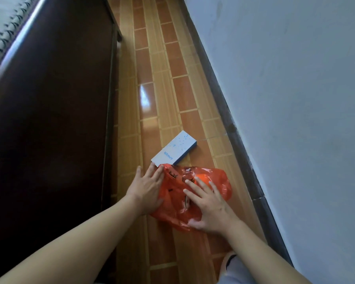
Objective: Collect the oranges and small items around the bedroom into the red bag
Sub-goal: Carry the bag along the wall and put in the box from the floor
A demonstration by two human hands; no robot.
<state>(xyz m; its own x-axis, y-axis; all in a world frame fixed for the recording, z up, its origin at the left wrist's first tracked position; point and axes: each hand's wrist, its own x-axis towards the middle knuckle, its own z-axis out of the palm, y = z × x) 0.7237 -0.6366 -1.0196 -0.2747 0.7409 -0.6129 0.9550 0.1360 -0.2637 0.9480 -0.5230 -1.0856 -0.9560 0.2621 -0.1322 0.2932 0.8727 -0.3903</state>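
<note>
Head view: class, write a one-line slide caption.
Both hands press a red bag beside a white box.

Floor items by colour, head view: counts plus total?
Red: 1, the red bag, under the left hand and right hand.
White-blue: 1, the box.
Total: 2. Bag contents unclear.
</note>
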